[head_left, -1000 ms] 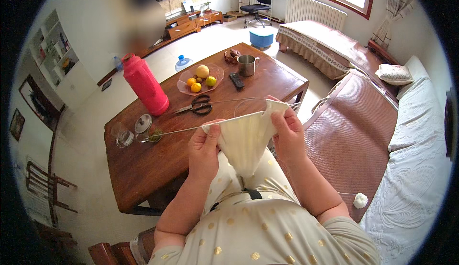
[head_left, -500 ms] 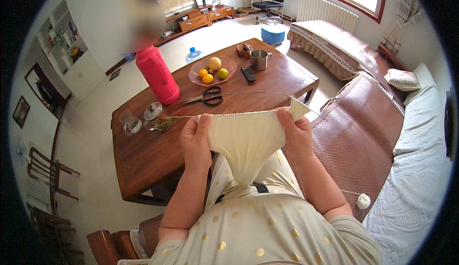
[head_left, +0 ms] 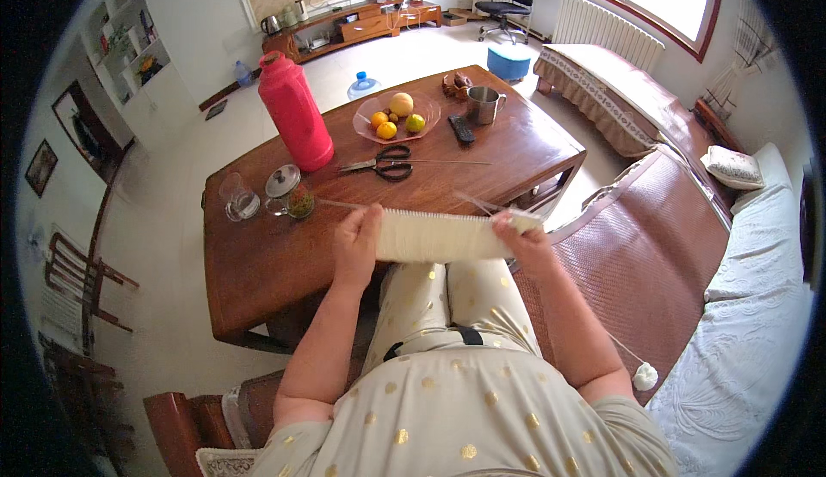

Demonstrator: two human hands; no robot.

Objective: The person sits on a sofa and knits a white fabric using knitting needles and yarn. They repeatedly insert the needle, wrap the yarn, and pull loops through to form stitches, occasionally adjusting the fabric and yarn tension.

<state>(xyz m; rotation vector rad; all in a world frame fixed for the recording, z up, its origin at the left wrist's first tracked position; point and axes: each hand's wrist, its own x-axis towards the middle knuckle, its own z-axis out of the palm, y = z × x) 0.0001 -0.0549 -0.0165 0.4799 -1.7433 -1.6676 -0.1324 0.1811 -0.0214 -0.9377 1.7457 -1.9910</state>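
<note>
A cream knitted piece [head_left: 434, 234] stretches between my hands in front of the table, with a row of stitches along its upper edge on a thin knitting needle. My left hand [head_left: 355, 243] is closed round its left end, where a needle tip sticks out to the left. At the other end my right hand [head_left: 523, 240] grips the piece and the needles, slightly blurred. Needle ends cross just above that hand. A strand of yarn runs to a white ball of yarn [head_left: 644, 376] on the woven seat mat at my right.
On the wooden table [head_left: 284, 296] stand a red thermos [head_left: 297, 114], a glass cup [head_left: 240, 199], a lidded glass teapot [head_left: 297, 200], scissors [head_left: 391, 166], a loose needle [head_left: 447, 162], a fruit plate [head_left: 366, 133], a remote [head_left: 461, 129] and a metal mug [head_left: 484, 105].
The knitted piece hung down to a narrow point before; now it shows as a short, wide, blurred band. Both hands keep their grip. The view has shifted slightly, and the loose needle shows more plainly.
</note>
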